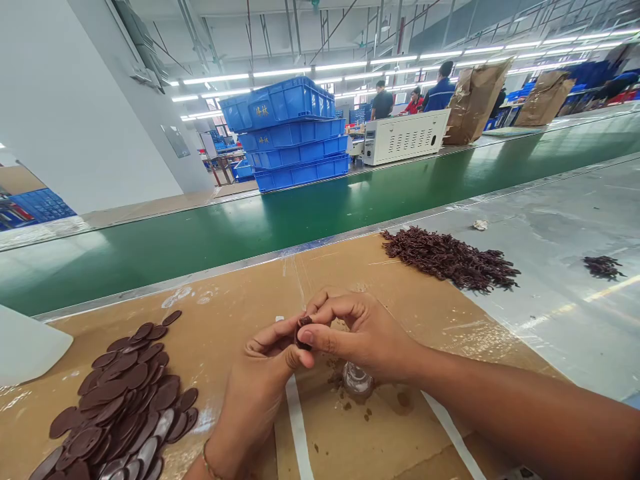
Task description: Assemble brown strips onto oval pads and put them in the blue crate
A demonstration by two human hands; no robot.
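right forearm (pixel 520 420) stretches in from the near right edge to the right hand (pixel 363 337), while the left hand (pixel 255 393), a thin bracelet (pixel 206 463) at its wrist, rises from the near edge. the two meet over the bench, fingers (pixel 330 308) curled in a narrow pinch, thumbs and fingertips of both hands closed on one small dark brown piece (pixel 303 332), mostly hidden by the grip. just below the hands sits a clear glass jar (pixel 357 378) on a brown cardboard sheet (pixel 225 300), which is dotted with brown crumbs (pixel 367 413) and crossed by white tape strips (pixel 297 427). to the left lies a pile of flat dark brown discs (pixel 120 400) — to the far right of the hands, a tangled heap of dark brown scraps (pixel 447 260), with a smaller heap (pixel 603 267) further right on the grey bench top (pixel 550 333). beyond runs a green conveyor belt (pixel 200 247), then stacked blue plastic crates (pixel 285 133) with yellow characters too small to read, a white vented cabinet (pixel 405 137), kraft paper sacks (pixel 473 100) and a co-worker (pixel 439 90) standing far off.
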